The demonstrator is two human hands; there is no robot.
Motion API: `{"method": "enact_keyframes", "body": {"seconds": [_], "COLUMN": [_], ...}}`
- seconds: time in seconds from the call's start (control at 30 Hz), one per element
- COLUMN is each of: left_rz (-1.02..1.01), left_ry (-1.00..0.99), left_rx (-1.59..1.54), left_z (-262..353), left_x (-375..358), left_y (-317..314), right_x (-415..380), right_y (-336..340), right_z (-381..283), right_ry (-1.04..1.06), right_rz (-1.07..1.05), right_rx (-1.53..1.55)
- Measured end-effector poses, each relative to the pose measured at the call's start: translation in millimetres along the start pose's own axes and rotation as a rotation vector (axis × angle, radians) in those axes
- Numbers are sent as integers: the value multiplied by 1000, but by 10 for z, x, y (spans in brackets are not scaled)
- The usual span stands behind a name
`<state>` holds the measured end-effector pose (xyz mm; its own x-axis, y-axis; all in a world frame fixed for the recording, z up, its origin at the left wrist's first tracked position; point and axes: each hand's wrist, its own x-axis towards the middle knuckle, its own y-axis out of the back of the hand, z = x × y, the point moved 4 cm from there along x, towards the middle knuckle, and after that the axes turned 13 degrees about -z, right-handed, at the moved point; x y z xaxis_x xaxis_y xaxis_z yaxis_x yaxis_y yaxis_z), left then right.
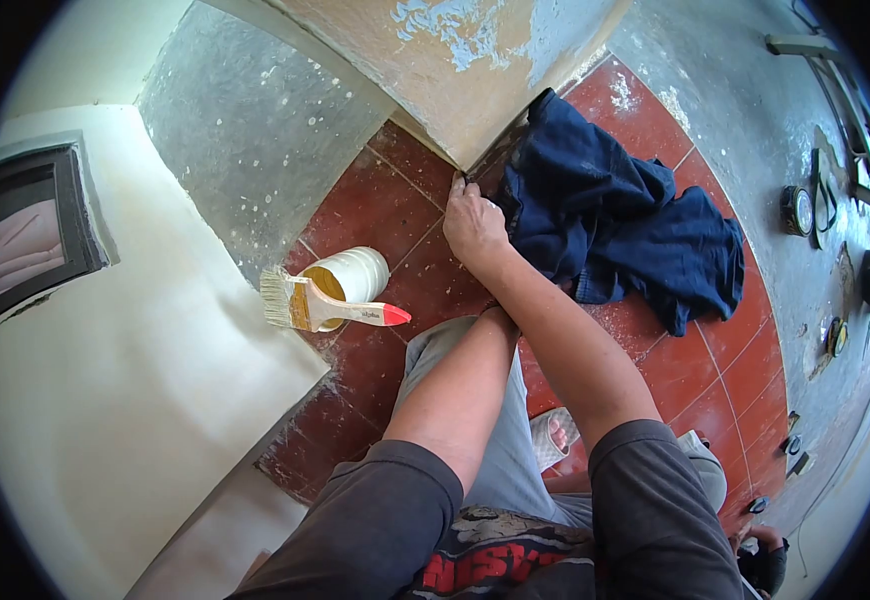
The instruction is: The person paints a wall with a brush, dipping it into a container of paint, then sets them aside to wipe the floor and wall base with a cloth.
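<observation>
My right hand (475, 222) reaches to the foot of the wall corner (467, 150), fingers closed and pressed together at its lower tip. Whatever they pinch is too small to make out. My left forearm passes beneath the right one, and its hand is hidden there. Beside my right hand lies a crumpled dark blue cloth (595, 200), like a garment, on the red tiles. To the left is a white tub (367, 270), yellowish-brown inside. A wide paintbrush (340, 308) with pale bristles and a red-tipped wooden handle rests across its mouth.
Red floor tiles (355, 400) border grey, paint-spotted concrete (255, 120). A white wall edge (205, 370) stands at left with a dark-framed opening (30, 235). At right are a round tin (795, 210), a flip-flop (823, 200) and, lower, another person (763, 560).
</observation>
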<state>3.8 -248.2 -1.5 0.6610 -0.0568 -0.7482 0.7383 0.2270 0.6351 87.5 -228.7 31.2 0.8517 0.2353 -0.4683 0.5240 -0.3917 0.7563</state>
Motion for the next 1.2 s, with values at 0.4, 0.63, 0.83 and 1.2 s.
{"method": "enact_keyframes", "body": {"seconds": [0.4,0.63,0.83,1.2], "left_rz": [18,-151,308,-545], "left_ry": [19,76,-567,-985], "left_rx": [-50,-18,-296,-618], "left_z": [-11,71,475,1051], "left_x": [-58,-117,-676,-812], "left_y": [2,146,570,-652], "right_x": [-139,-701,-2345,-1334], "right_y": [163,274,1071,1389], "right_z": [267,1588,1573,-158], "right_ry": [-131,181,-232,235], "right_rz": [-128,-308,-1098,-221], "right_rx": [61,-330,211,343]}}
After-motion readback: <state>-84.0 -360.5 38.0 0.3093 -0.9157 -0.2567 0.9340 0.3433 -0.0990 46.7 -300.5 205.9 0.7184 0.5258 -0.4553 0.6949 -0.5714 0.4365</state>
